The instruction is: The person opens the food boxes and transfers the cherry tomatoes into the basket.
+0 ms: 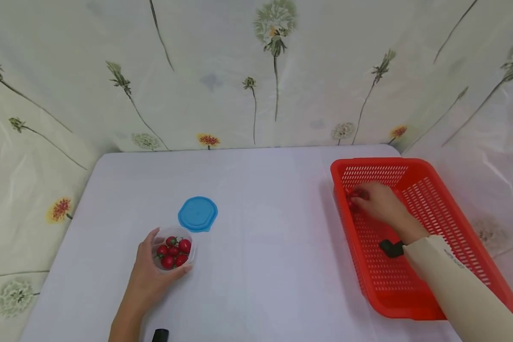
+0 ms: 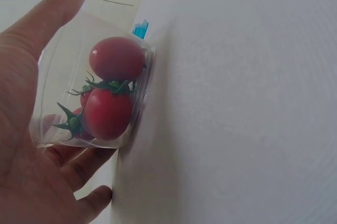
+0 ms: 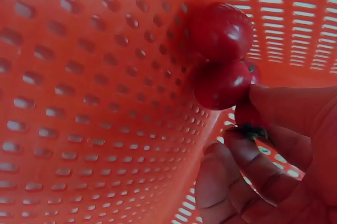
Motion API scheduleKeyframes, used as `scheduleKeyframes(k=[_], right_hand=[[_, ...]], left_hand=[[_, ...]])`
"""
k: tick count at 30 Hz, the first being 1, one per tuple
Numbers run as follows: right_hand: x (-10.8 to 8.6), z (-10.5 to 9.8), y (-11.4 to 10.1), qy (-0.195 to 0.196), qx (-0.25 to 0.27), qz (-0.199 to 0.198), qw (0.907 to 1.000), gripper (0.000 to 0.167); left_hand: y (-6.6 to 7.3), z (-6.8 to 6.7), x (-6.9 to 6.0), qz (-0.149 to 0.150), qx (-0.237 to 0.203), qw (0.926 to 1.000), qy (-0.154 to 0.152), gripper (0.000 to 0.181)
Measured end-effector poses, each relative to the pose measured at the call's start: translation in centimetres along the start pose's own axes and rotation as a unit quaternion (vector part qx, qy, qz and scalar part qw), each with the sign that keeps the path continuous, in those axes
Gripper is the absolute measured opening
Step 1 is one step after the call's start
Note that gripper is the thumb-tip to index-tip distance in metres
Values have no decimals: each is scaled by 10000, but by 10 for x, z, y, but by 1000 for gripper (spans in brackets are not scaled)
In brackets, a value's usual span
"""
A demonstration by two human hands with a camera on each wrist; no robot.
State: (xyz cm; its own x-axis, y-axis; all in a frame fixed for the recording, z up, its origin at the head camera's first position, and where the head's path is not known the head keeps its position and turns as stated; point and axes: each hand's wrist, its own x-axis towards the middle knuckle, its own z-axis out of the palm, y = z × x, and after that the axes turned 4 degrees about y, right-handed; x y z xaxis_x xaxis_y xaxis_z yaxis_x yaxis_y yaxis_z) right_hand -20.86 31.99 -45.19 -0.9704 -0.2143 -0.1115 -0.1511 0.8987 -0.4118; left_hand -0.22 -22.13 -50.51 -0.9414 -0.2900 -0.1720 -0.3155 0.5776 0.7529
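On the left of the table, my left hand (image 1: pixel 151 275) grips a small clear plastic container (image 2: pixel 58 71) from its near left side, thumb and fingers around its wall. Several red cherry tomatoes (image 1: pixel 168 261) with green stems lie inside it. My right hand (image 1: pixel 378 204) reaches into the red plastic basket (image 1: pixel 393 304) at its far left corner. In the right wrist view, its thumb and fingers pinch a cherry tomato (image 3: pixel 249 114) with a green stem, partly hidden by the fingers. More cherry tomatoes (image 3: pixel 221 32) sit against the basket wall beside it.
A blue lid (image 1: pixel 198 213) lies flat on the white table (image 1: pixel 265 228), just beyond the container. The slotted basket walls rise around my right hand. A flower-patterned covering (image 1: pixel 222 71) hangs behind the table.
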Motion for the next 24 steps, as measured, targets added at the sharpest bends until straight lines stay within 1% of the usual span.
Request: scheduleKeyframes(k=[8, 12, 17, 21, 24], right_hand=[[5, 4, -2, -500, 150, 204, 9984, 38], [6, 5, 0, -619, 187, 251, 9976, 41], [6, 5, 2, -547, 282, 338, 9975, 42], [5, 6, 2, -371, 342, 425, 9978, 42], [4, 7, 2, -241, 320, 389, 9984, 40]], left_hand=[[-1, 1, -1, -49, -29, 10000, 35, 131], [0, 1, -2, -96, 12, 9999, 36, 131], [1, 1, -2, -89, 42, 9999, 75, 131], [2, 0, -2, -73, 63, 9999, 87, 131], [1, 1, -3, -61, 69, 9999, 84, 130]])
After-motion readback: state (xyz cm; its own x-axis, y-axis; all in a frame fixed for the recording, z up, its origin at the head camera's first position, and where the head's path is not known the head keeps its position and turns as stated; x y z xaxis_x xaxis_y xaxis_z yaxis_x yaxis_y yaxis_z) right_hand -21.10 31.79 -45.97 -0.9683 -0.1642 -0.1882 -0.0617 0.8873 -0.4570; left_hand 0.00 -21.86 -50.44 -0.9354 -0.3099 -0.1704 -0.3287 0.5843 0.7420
